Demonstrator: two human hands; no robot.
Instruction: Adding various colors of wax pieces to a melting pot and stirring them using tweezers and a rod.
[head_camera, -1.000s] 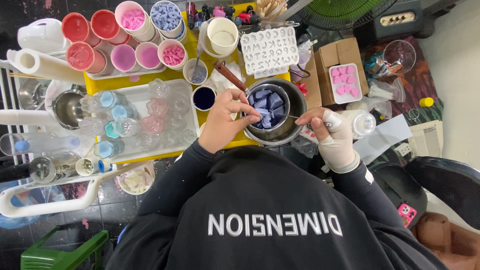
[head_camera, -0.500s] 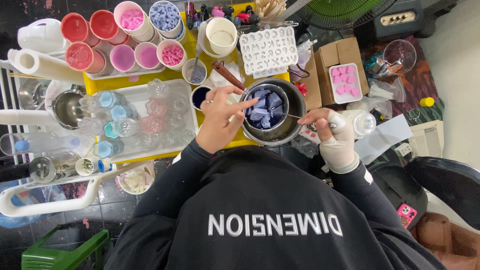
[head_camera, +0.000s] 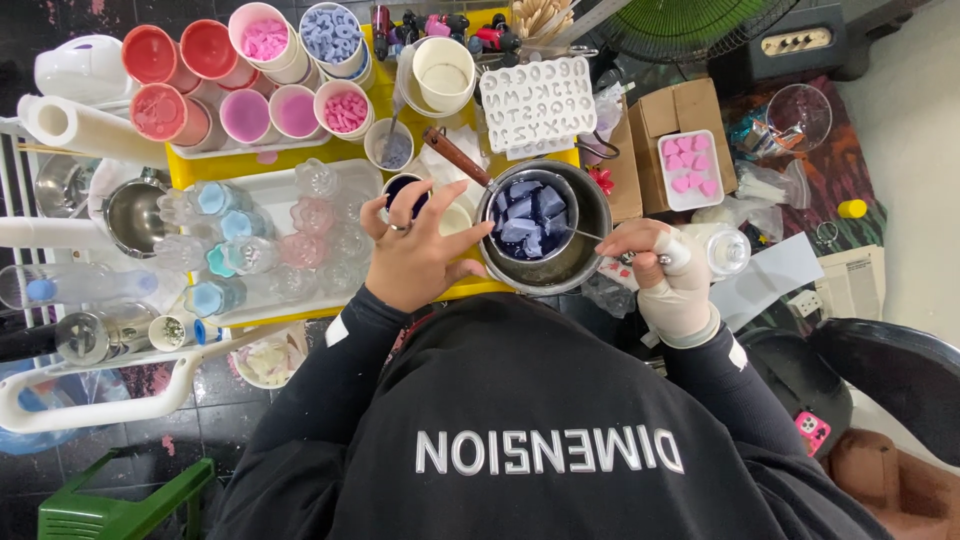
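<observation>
Cups, far-left corner of the surface: I see round red and pink wax-filled cups (head_camera: 180, 75) clustered on the yellow surface (head_camera: 200, 168).
Tray, left side: a clear plastic tray of small glass jars with blue and pink tops (head_camera: 260, 240) sits near the front edge.
Left hand: my left hand (head_camera: 415, 250) is spread wide, fingers fanned, holding nothing; fingertips touch the rim of the round steel pot (head_camera: 585, 262), and the hand partly covers a small dark-blue cup (head_camera: 400, 190).
Pot, front edge, right of middle: it holds an inner steel cup of dark blue wax chunks (head_camera: 527, 215), not yet melted, I judge.
Right hand: my gloved right hand (head_camera: 665, 275) is closed around a thin metal stirring rod (head_camera: 590, 236) whose tip dips into the pot.
Doing it well: I would brace the pot lightly by its rim and stir slowly, keeping the chunks inside.
Mould, far edge: a white letter-shaped silicone mould (head_camera: 540, 100) lies beyond the pot.
</observation>
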